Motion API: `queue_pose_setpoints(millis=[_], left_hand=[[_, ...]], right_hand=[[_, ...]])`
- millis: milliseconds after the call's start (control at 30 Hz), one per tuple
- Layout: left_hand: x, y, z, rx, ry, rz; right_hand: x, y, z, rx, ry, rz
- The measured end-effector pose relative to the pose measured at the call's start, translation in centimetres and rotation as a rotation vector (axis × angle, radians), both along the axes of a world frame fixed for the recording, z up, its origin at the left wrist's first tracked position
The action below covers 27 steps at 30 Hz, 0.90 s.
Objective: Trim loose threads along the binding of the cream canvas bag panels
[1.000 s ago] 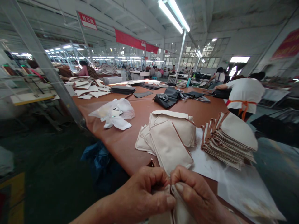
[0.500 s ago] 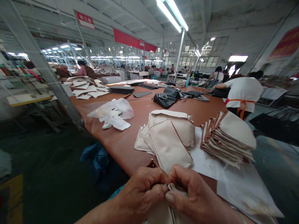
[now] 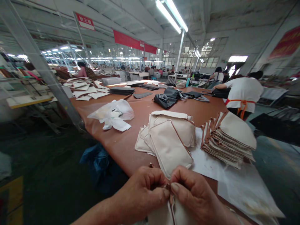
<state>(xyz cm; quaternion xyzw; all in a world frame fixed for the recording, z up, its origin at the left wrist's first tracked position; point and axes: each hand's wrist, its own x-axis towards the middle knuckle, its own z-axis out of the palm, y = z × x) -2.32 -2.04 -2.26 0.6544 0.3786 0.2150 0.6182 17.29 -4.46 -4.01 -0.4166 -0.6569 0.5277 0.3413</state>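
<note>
Left hand (image 3: 145, 189) and right hand (image 3: 199, 193) are both closing, fingertips nearly meeting, and from where I'm standing each is pinching one side of a cream piece (image 3: 160, 215) with brown along its seam. That piece is hanging below the fingertips, its long axis running back toward the wearer's body, the seam lying between the hands. Neither hand is nearer; both are touching it at its far end.

Straight beyond the knuckles, a loose pile (image 3: 171, 143) of similar cream pieces is resting on the brown-covered counter (image 3: 117, 147). Its top piece is pointing its near end at the gap between the hands and slanting away to the left. Farther off to the right, nearer the right hand, a tall stack (image 3: 236, 134) is sitting partly on white paper (image 3: 203, 159). A clear plastic bag (image 3: 125, 109) is lying out on the left hand's side, and black material (image 3: 167, 97) is slumping beyond the pile. A co-worker in a white top (image 3: 245, 90) is bending over the counter's far right side.

Counting, I'm getting two hands, one piece held, one plastic bag, one pile showing at least four pieces and one stack of well over ten; its layers are pressing too tightly to number exactly.
</note>
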Motion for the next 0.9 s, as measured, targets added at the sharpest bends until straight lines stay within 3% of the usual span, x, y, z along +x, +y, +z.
queue_pose_setpoints(millis=[233, 333, 467, 567, 700, 800, 900], left_hand=[[0.3, -0.2, 1.1, -0.129, -0.043, -0.085], [0.4, -0.5, 1.4, -0.167, -0.101, -0.082], [0.5, -0.8, 0.6, -0.365, -0.136, 0.030], [0.6, -0.9, -0.2, -0.467, -0.244, 0.092], [0.5, -1.0, -0.6, -0.448, -0.294, 0.055], [0.3, -1.1, -0.5, -0.399, -0.280, 0.014], [0.0, -1.1, -0.2, -0.287, -0.294, -0.044]], right_hand=[[0.3, -0.4, 0.3, 0.551, -0.235, -0.039], [0.9, -0.4, 0.1, 0.798, -0.275, 0.029], [1.2, -0.5, 0.3, 0.791, -0.541, 0.159], [1.0, -1.0, 0.3, 0.769, -0.638, 0.087], [1.3, -1.2, -0.3, 0.870, -0.560, -0.011], [2.0, -1.2, -0.6, 1.023, -0.492, 0.089], [2.4, -1.4, -0.3, 0.952, -0.285, 0.049]])
